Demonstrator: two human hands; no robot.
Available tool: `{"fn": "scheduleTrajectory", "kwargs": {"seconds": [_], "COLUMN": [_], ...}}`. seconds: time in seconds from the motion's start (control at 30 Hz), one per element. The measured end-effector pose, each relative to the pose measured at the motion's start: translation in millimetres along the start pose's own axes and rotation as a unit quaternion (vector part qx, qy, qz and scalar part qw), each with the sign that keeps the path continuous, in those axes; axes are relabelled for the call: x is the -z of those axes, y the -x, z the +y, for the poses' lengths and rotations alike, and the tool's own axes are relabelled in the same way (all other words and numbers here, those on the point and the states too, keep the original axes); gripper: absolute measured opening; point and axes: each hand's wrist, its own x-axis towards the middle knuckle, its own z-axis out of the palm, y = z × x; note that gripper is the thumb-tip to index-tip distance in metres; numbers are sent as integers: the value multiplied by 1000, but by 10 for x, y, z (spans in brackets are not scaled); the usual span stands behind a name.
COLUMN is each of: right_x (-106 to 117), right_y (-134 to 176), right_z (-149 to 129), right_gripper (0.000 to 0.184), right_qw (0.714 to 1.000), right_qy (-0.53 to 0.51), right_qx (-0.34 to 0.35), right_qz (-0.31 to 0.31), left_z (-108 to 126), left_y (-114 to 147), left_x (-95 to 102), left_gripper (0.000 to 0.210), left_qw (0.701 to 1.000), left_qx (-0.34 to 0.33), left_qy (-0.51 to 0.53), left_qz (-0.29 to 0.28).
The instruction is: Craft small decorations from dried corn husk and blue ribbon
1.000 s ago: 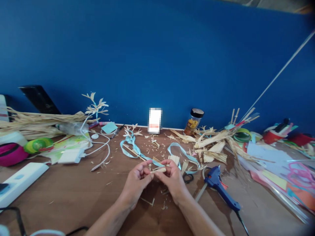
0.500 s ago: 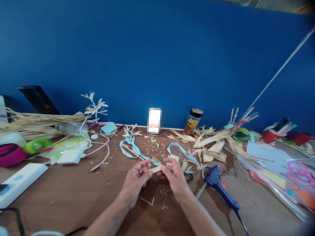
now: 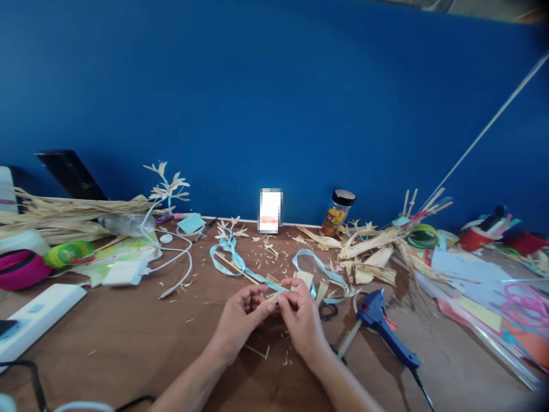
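Observation:
Between my two hands is a short strip of dried corn husk point(image 3: 274, 297), pale and mostly covered by the fingers. My left hand point(image 3: 244, 315) pinches its left end between thumb and fingers. The right end is pinched by my right hand point(image 3: 299, 312), thumb tip close to the other thumb. Just beyond the fingers lies a light blue ribbon point(image 3: 246, 272) beside a thin stick point(image 3: 235, 264) and a small husk flower point(image 3: 230, 229). More pale husk pieces point(image 3: 303, 278) lie behind my right hand.
A blue hot glue gun point(image 3: 386, 326) lies right of my hands, its cord running to the front. Dried husks point(image 3: 369, 252) and a black-lidded jar point(image 3: 337, 213) stand behind it. At left are a white power strip point(image 3: 40, 320), a white charger point(image 3: 126, 273) and a plastic bottle point(image 3: 128, 224).
My hands have drawn closer together along the husk strip, so less of it shows between the fingertips. The things on the table have stayed in place.

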Motion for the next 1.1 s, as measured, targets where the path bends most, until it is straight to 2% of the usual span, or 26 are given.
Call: {"fn": "scheduleTrajectory", "kwargs": {"seconds": [0.13, 0.27, 0.4, 0.6, 0.73, 0.83, 1.0, 1.1], "right_x": [-24, -18, 5, -18, -15, 9, 34, 40], "right_y": [31, 38, 12, -29, -42, -53, -60, -62], "right_z": [-8, 16, 17, 20, 38, 57, 73, 69], "right_gripper": [18, 19, 18, 41, 35, 31, 26, 25], "right_qw": [998, 997, 999, 987, 986, 987, 981, 982], "right_qy": [29, 42, 0, -139, -145, -142, -160, -155], "right_qx": [47, 60, 31, -61, -69, -73, -109, -105], "right_qz": [1, 24, 41, -48, -39, -24, -3, 4], "left_z": [-52, -53, -60, -65, -40, -28, -13, 1], "left_y": [-29, -40, -50, -33, -13, -22, -42, -35], "left_x": [1, 3, 8, -7, -7, 0, -2, -9], "left_gripper": [32, 31, 23, 23, 23, 23, 18, 15], "left_qw": [1000, 1000, 1000, 999, 995, 994, 998, 999], "left_qx": [1, 12, 7, -4, -21, -21, 1, 22], "left_qy": [6, 12, -3, -34, -99, -109, -66, -21], "left_qz": [-5, -2, -3, 28, 18, 15, 16, 11]}}
